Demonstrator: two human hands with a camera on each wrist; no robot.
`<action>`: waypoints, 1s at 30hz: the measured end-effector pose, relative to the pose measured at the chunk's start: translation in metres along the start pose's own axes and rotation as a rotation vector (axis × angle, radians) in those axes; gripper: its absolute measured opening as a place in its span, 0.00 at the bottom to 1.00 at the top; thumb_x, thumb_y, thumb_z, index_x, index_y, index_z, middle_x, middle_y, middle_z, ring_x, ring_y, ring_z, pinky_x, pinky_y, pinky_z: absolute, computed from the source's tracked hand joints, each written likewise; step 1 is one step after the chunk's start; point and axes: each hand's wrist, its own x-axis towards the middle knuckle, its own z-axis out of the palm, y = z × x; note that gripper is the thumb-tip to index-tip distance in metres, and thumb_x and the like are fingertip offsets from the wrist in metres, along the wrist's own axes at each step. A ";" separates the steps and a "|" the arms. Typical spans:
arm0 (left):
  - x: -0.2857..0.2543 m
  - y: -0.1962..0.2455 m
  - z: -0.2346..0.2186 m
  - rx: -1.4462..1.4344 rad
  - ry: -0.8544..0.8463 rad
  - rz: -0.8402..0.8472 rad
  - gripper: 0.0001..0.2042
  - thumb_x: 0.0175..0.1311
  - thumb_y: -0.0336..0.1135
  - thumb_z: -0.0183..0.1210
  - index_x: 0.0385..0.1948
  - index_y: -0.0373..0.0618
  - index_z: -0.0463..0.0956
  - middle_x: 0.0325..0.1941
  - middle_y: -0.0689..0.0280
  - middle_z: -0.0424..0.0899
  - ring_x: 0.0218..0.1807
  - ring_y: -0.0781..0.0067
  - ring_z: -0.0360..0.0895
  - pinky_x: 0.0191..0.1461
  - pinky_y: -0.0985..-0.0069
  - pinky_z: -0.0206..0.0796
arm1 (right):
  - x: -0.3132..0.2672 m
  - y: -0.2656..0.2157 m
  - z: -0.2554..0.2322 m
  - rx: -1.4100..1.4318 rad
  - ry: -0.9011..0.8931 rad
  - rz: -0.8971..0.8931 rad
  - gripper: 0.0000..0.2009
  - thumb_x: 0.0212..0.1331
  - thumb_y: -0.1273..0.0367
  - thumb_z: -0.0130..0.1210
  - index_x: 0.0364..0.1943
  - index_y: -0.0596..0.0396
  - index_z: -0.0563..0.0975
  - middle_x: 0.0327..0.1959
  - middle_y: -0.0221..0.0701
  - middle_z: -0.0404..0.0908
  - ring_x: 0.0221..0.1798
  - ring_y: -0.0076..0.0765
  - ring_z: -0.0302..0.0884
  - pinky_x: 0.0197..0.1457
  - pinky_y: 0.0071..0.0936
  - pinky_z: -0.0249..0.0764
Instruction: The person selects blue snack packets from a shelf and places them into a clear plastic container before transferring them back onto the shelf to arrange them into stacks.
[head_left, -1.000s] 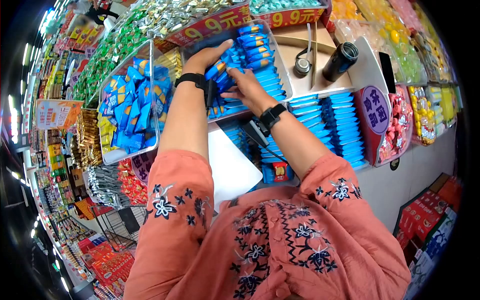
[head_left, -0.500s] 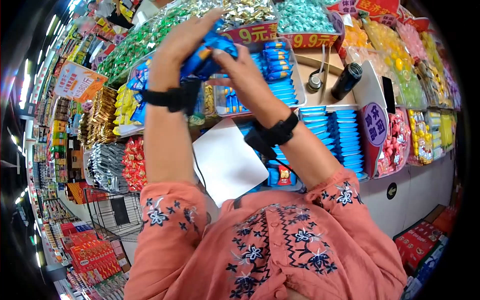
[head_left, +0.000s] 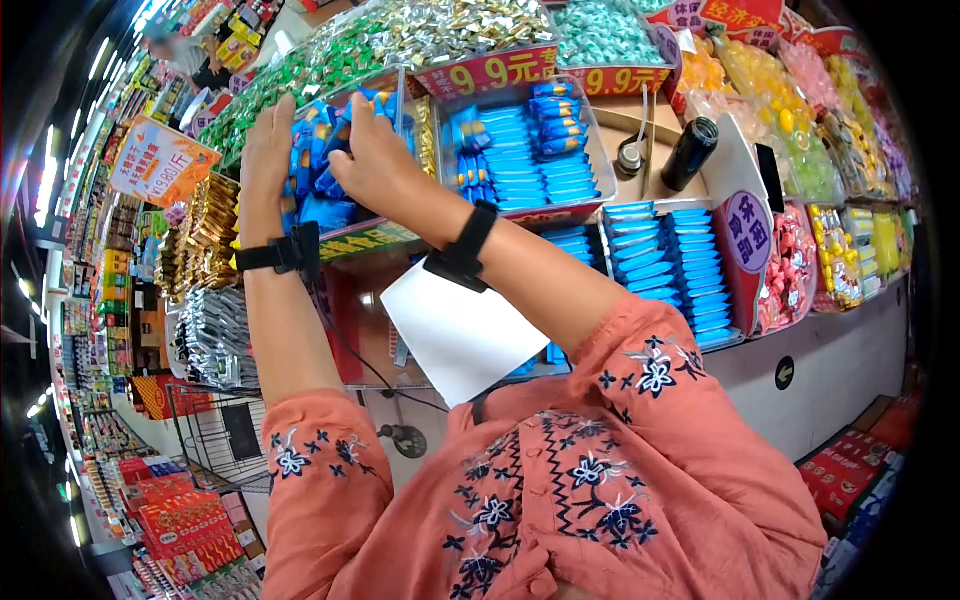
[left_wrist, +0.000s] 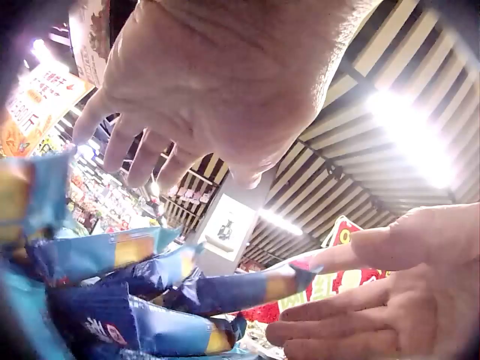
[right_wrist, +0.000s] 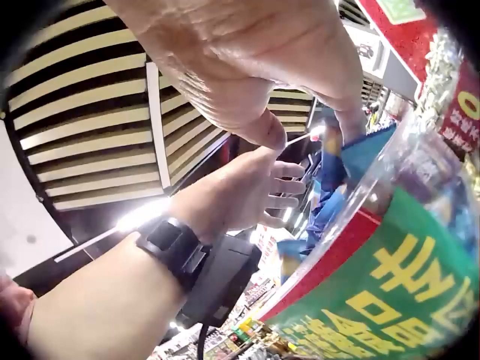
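Note:
Blue snack packets [head_left: 318,165] with yellow-orange patches lie heaped in the clear-walled left bin [head_left: 402,105]. My left hand [head_left: 265,175] is at the left side of the heap, its fingers stretched out. From the right, my right hand [head_left: 385,170] reaches over the same bin with thumb and fingers apart. In the left wrist view, several packets [left_wrist: 172,330] lie loose below and between the hands; both hands show extended fingers around nothing. A blue packet [right_wrist: 369,154] is right by my right fingertips in the right wrist view, above the bin's green label [right_wrist: 405,277].
To the right, another bin [head_left: 600,150] holds rows of blue packets. Beyond it stand a dark bottle [head_left: 690,152] and a small scale-like round item [head_left: 629,158]. A white sheet [head_left: 470,325] lies nearer my body. A wire cart [head_left: 215,430] stands at left.
Both hands moved from the middle bin to the left bin, carrying a bunch of blue packets. The packets are now let go onto the heap there.

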 end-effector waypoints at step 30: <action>0.005 0.084 0.350 0.383 -0.442 0.159 0.31 0.53 0.48 0.69 0.58 0.47 0.72 0.60 0.51 0.74 0.62 0.42 0.73 0.61 0.44 0.67 | -0.069 0.210 -0.199 0.551 0.299 1.017 0.33 0.61 0.66 0.59 0.66 0.69 0.59 0.53 0.41 0.71 0.53 0.43 0.75 0.51 0.38 0.81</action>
